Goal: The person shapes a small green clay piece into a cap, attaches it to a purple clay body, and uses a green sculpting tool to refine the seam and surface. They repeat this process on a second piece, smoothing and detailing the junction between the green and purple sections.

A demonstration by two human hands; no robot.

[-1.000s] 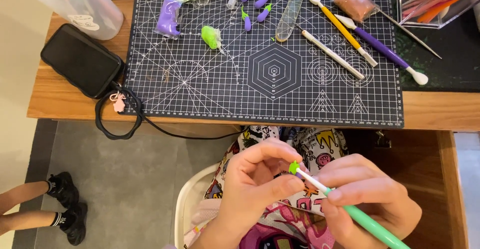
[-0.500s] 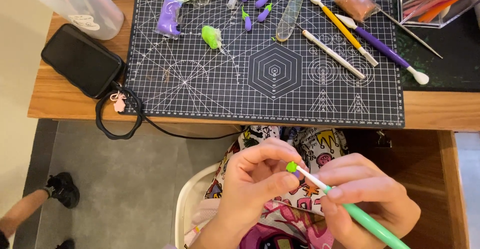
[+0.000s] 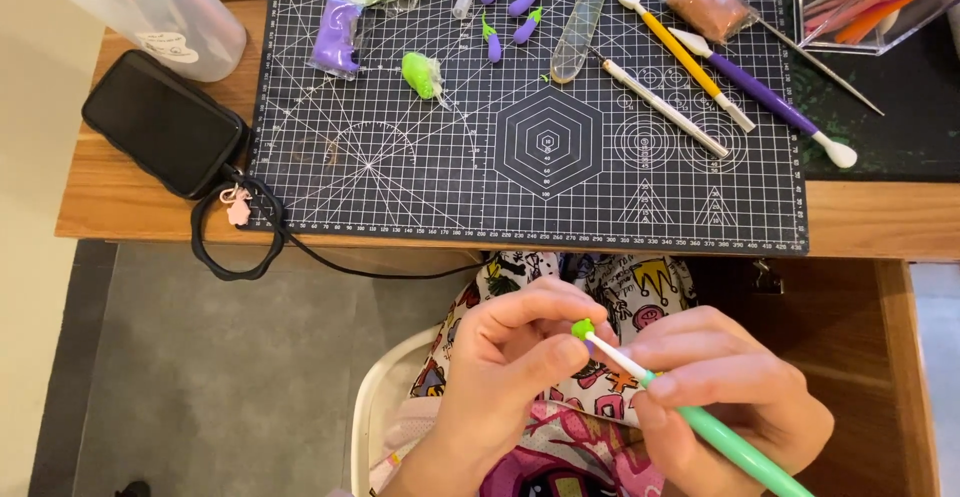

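Both my hands are held over my lap, below the desk edge. My right hand grips a green-handled modelling tool with a white tip. On that tip sits a tiny green clay piece. My left hand pinches that clay piece between thumb and forefinger. On the black cutting mat above lie several small purple clay eggplants with green caps, a green clay lump in wrap and a purple clay lump in wrap.
A black phone with a looped black cord lies on the left of the wooden desk. Yellow, purple and white modelling tools lie on the mat's right. A clear cup stands top left, a clear box of sticks top right.
My hands and the tool barely shifted; the green clay tip sits slightly further left. A person's feet at the lower left floor have moved out of view.
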